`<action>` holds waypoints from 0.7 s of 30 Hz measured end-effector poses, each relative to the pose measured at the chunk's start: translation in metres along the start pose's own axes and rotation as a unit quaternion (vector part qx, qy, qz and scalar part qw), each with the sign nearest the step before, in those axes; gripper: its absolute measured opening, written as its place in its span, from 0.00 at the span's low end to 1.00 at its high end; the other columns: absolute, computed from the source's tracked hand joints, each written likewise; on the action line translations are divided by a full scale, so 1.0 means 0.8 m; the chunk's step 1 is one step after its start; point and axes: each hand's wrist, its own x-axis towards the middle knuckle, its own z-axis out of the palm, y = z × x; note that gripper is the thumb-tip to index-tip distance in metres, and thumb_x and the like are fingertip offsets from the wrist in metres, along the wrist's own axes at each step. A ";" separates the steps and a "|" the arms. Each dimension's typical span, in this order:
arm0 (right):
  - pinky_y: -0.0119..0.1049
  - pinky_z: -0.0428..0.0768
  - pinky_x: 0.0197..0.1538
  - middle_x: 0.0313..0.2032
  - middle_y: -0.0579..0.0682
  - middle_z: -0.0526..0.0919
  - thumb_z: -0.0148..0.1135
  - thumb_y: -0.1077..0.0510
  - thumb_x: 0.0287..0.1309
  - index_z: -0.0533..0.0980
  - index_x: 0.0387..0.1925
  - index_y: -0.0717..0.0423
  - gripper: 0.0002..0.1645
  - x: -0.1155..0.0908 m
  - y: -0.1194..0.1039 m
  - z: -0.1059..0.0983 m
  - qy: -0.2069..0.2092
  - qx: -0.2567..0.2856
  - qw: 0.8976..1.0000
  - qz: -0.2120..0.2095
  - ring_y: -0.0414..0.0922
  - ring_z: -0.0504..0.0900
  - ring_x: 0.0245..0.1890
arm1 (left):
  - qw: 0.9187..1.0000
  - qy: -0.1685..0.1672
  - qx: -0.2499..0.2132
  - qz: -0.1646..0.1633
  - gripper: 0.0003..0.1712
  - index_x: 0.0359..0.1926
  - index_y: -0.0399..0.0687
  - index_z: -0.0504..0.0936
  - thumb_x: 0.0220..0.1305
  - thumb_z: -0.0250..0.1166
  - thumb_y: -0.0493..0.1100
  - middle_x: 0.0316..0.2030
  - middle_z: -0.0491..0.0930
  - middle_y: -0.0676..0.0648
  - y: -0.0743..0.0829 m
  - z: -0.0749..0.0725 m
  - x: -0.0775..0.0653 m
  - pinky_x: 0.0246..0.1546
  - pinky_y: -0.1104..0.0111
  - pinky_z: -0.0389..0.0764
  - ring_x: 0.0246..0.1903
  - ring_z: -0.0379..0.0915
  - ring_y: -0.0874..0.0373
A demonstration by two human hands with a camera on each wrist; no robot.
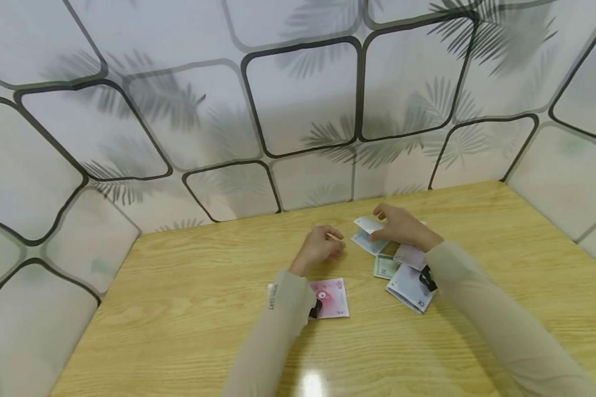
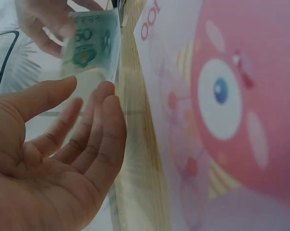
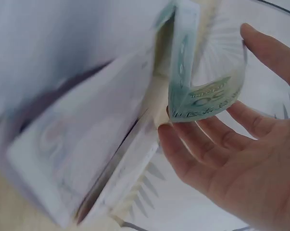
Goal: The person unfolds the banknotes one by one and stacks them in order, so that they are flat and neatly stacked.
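Right hand [image 1: 403,225] seemingly holds folded green banknote [image 3: 207,101]; left hand [image 1: 319,248] nearby

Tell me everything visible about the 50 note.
The 50 note is green and papery, printed with a large 50. It is creased and partly unfolded, one flap raised and bowed, the other apparently on the table, towards its far side. The right hand holds the raised flap between thumb and fingers.

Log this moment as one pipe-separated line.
left hand: empty | right hand: holds partly folded green 50 note | pink 100 note: on table
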 end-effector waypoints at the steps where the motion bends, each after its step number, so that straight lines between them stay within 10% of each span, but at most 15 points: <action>1: 0.62 0.73 0.60 0.58 0.78 0.72 0.72 0.57 0.58 0.66 0.61 0.76 0.38 0.000 0.000 -0.001 0.004 0.016 1.000 0.002 0.71 0.73 0.59 | 1.000 -0.005 -0.009 -0.005 0.16 0.54 0.30 0.79 0.67 0.66 0.33 0.34 0.85 0.38 0.000 0.001 0.000 0.29 0.68 0.85 0.26 0.81 0.54; 16: 0.49 0.82 0.55 0.68 0.71 0.63 0.61 0.55 0.71 0.62 0.69 0.71 0.35 -0.001 0.001 -0.009 -0.044 0.238 0.969 0.043 0.60 0.72 0.60 | 0.999 0.030 -0.024 -0.027 0.26 0.64 0.32 0.70 0.69 0.66 0.37 0.43 0.83 0.38 -0.002 0.005 0.002 0.31 0.67 0.83 0.32 0.81 0.52; 21: 0.51 0.82 0.55 0.67 0.68 0.63 0.59 0.55 0.73 0.61 0.69 0.70 0.34 -0.002 0.006 -0.011 -0.053 0.300 0.951 0.052 0.60 0.70 0.61 | 0.998 0.055 0.001 0.012 0.25 0.62 0.34 0.74 0.66 0.68 0.37 0.55 0.76 0.33 0.008 0.005 0.004 0.50 0.56 0.81 0.51 0.76 0.42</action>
